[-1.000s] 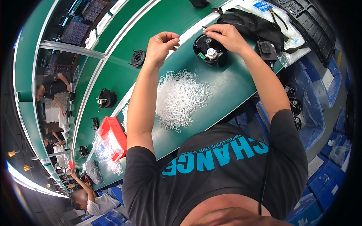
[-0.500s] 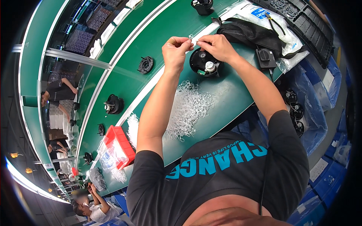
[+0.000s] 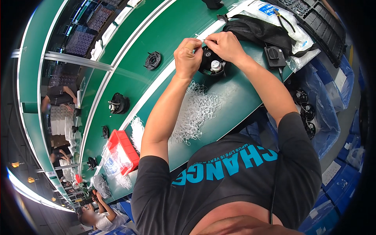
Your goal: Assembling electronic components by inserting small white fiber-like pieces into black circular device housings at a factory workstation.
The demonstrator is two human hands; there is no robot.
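My left hand (image 3: 188,59) and my right hand (image 3: 224,46) meet over the far part of the green bench, fingertips close together. Each pinches part of a thin white strip, seemingly a cable tie (image 3: 203,40). Its shape is mostly covered by my fingers. Just under my hands rests a round black housing (image 3: 207,71) with a silver cylinder (image 3: 216,65) in it, partly hidden by my left hand. Nearer to me, beside my left forearm, lies a loose heap of looped white cable ties (image 3: 196,113).
Left of my forearm are a bunch of white strips (image 3: 137,133) and a red bin (image 3: 127,150) with plastic bags. Black parts (image 3: 152,60) lie on the green belt (image 3: 135,84). At right are a black mesh bag (image 3: 258,33), pliers (image 3: 284,21) and a small black fan-like device (image 3: 275,56).
My left hand has turned, its back now more toward me, and shifted slightly right and nearer. A black part at the top edge has moved farther out of view.
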